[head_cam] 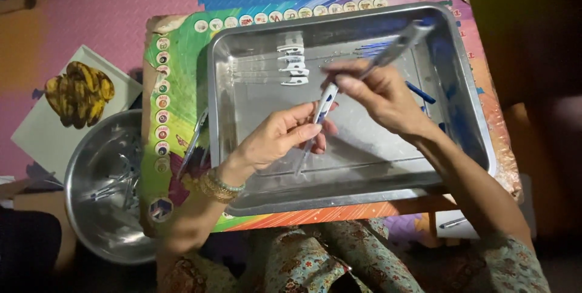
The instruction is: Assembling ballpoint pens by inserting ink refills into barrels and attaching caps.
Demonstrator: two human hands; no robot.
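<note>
A round steel bowl (106, 187) holding pen parts sits well left of the left hand (276, 138), beyond the tabletop (176, 87) edge; that hand's grip pinches a white-and-blue pen (324, 106) over the metal tray (345, 190); just right, the right hand (379, 96) grasps a clear pen barrel (397, 47) slanting up-right; above both grips, white pen clips (294, 66) lie in a row.
</note>
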